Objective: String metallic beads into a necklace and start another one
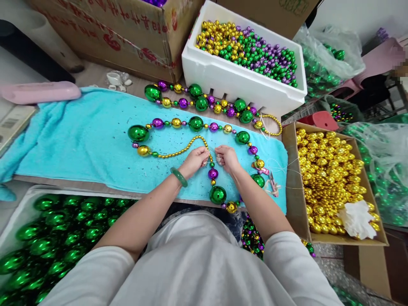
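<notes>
A bead necklace (196, 124) of large green, purple and gold balls lies in a loop on the blue towel (105, 144). Its run of small gold beads (181, 151) passes up to my left hand (196, 160), which is pinched closed where the gold beads meet the green and purple ones. Close by on the right, my right hand (227, 159) is closed in a fist, gripping a thin pale thread that shows faintly between the hands. The fingertips partly hide the thread. A pair of small scissors (273, 185) lies on the towel to the right.
Behind the towel lies another bead strand (201, 103), below a white foam box (242, 83) of small beads. A carton (302, 187) of gold beads stands right. A bin of green balls (63, 229) is at lower left. Loose thread (280, 166) trails near the scissors.
</notes>
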Tool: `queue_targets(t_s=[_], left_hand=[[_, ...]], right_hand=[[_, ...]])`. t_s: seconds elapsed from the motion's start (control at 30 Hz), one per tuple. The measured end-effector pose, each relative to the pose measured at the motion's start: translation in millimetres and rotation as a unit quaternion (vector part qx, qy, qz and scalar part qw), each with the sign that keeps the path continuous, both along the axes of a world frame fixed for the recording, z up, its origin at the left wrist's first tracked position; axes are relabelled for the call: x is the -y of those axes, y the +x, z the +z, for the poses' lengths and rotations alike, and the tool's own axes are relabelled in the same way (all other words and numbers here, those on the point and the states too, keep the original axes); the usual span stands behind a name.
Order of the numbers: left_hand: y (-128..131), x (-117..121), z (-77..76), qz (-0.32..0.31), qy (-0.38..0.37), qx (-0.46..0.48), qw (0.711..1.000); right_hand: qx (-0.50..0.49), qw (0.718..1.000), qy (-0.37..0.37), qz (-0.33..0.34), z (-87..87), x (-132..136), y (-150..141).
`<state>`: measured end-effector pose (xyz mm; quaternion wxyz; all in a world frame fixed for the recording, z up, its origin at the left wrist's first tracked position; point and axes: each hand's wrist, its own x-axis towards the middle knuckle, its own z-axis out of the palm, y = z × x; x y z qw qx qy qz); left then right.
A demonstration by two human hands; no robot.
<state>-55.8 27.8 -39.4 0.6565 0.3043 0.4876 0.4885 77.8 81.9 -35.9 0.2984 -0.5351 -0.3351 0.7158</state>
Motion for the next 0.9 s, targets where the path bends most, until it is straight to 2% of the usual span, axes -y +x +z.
queue_targets(t_s=[0.1, 0.27, 0.43, 0.57, 0.7, 0.9], left_hand=[[-4.2, 0.7, -0.9, 0.006, -0.014, 0.008, 1.0], [-9.2, -1.6, 0.5, -0.006, -0.032, 0.023, 0.999], [-4.4, -3.1, 1.9, 0.008, 0.008, -0.051, 0.999], [-1.7, -4.3, 3.7, 0.011, 0.031, -0.085, 0.996], [-2.3, -9.2, 6.6, -0.017, 0.02, -0.127, 0.992], [-3.4, -15.1, 12.6, -0.065, 0.04, -0.196, 0.978]], right_hand=[[0.005, 1.0, 0.012, 0.019, 1.3, 0.0, 5.2], [0.029, 0.993, 0.091, 0.069, 11.2, -2.1, 24.9], [0.056, 0.986, 0.15, 0.034, 22.8, 1.3, 36.8], [0.095, 0.975, 0.199, 0.02, 29.2, 4.8, 36.8], [0.124, 0.96, 0.245, 0.049, 32.9, 4.9, 32.7], [0.169, 0.924, 0.329, 0.101, 38.1, -3.5, 16.5]])
